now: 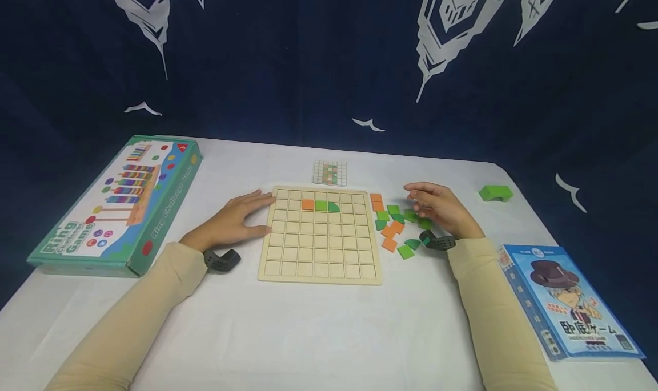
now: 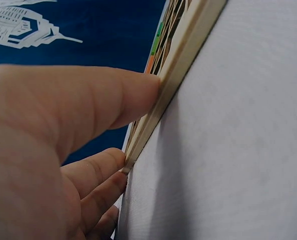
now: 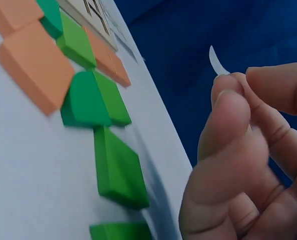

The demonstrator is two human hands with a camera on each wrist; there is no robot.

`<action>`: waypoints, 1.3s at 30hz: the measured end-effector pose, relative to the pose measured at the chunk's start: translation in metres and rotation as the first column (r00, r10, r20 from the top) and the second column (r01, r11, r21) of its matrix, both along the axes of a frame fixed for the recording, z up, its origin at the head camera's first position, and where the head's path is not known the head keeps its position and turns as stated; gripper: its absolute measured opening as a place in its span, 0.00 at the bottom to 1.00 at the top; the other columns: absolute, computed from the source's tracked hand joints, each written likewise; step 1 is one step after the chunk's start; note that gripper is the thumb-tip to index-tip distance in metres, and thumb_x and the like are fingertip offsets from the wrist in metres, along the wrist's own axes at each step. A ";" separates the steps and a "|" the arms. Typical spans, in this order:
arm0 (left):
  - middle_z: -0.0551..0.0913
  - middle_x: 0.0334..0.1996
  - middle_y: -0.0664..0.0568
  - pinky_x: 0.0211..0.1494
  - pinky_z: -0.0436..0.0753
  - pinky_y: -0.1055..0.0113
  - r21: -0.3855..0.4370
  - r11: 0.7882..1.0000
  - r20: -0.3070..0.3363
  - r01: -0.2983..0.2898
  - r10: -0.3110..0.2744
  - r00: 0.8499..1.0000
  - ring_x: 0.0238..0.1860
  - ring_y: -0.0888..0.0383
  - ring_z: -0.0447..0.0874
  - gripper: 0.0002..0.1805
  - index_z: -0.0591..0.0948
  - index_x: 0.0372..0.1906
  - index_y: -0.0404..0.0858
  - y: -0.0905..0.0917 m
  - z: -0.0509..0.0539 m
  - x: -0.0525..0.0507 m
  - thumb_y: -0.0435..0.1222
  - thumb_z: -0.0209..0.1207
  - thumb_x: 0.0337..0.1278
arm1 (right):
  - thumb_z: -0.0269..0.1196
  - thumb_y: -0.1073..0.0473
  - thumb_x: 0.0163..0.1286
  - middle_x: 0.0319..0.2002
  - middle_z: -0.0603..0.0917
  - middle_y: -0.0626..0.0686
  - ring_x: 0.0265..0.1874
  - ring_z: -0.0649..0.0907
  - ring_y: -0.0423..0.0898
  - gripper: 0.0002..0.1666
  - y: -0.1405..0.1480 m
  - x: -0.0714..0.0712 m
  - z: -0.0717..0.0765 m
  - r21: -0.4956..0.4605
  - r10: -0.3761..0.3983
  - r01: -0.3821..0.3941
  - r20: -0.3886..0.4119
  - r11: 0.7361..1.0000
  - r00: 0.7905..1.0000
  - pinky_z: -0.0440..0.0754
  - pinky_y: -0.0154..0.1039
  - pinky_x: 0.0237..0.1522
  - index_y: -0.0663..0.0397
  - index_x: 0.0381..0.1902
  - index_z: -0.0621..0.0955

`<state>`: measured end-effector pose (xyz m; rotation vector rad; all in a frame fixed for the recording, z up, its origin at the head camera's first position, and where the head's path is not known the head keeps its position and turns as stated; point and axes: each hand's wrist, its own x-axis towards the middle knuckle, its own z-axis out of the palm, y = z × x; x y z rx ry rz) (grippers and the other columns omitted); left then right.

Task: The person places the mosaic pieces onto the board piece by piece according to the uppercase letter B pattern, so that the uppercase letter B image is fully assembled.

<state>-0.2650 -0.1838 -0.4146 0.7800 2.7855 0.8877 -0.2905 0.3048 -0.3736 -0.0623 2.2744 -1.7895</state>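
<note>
A wooden grid board [image 1: 319,254] lies on the table, with an orange square tile [image 1: 307,205], a green square tile [image 1: 321,205] and a dark green rounded tile [image 1: 333,207] in a row near its top. My left hand [image 1: 231,221] rests at the board's left edge, its thumb and fingertips touching the side in the left wrist view. Above the loose tiles to the right hovers my right hand [image 1: 437,205], fingers loosely bent, with nothing visible between them. Below it lie green tiles [image 3: 119,170] and orange tiles [image 3: 36,65]. A small printed pattern card [image 1: 329,173] lies behind the board.
A green game box [image 1: 123,208] stands at the left of the white table. On the right lie a blue game box [image 1: 570,305] and a green arched block [image 1: 496,193]. Behind the table hangs a dark blue curtain [image 1: 298,65].
</note>
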 end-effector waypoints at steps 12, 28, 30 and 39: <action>0.63 0.84 0.39 0.85 0.46 0.33 0.010 1.000 -0.001 0.008 -0.008 1.000 0.86 0.36 0.49 0.43 0.67 0.83 0.35 0.000 0.001 0.000 0.49 0.65 0.71 | 0.61 0.60 0.82 0.36 0.83 0.39 0.24 0.70 0.38 0.28 0.019 0.000 -0.010 0.229 0.004 0.000 -0.018 0.973 1.000 0.70 0.32 0.26 0.72 0.73 0.74; 0.62 0.84 0.39 0.85 0.46 0.33 0.016 1.000 0.006 0.003 -0.003 1.000 0.87 0.36 0.48 0.42 0.67 0.83 0.36 0.000 0.001 0.000 0.48 0.66 0.70 | 0.65 0.62 0.80 0.41 0.84 0.43 0.27 0.72 0.39 0.25 0.023 0.002 -0.015 0.351 0.048 -0.038 -0.018 0.936 0.999 0.72 0.31 0.30 0.69 0.69 0.79; 0.62 0.84 0.40 0.86 0.46 0.33 0.012 1.000 0.008 0.000 0.000 1.000 0.87 0.37 0.48 0.42 0.67 0.83 0.36 0.000 0.001 -0.001 0.48 0.66 0.71 | 0.65 0.64 0.77 0.46 0.86 0.48 0.36 0.76 0.40 0.25 0.021 0.002 -0.013 0.398 0.076 -0.061 -0.023 0.916 0.997 0.76 0.31 0.35 0.69 0.69 0.80; 0.62 0.84 0.39 0.85 0.46 0.33 0.021 1.000 -0.008 0.010 -0.010 1.000 0.87 0.36 0.48 0.43 0.67 0.83 0.34 0.000 -0.001 0.000 0.47 0.65 0.70 | 0.66 0.69 0.69 0.43 0.82 0.52 0.42 0.75 0.45 0.27 0.013 0.003 -0.008 0.467 0.191 -0.138 -0.068 0.873 0.979 0.75 0.33 0.42 0.72 0.65 0.82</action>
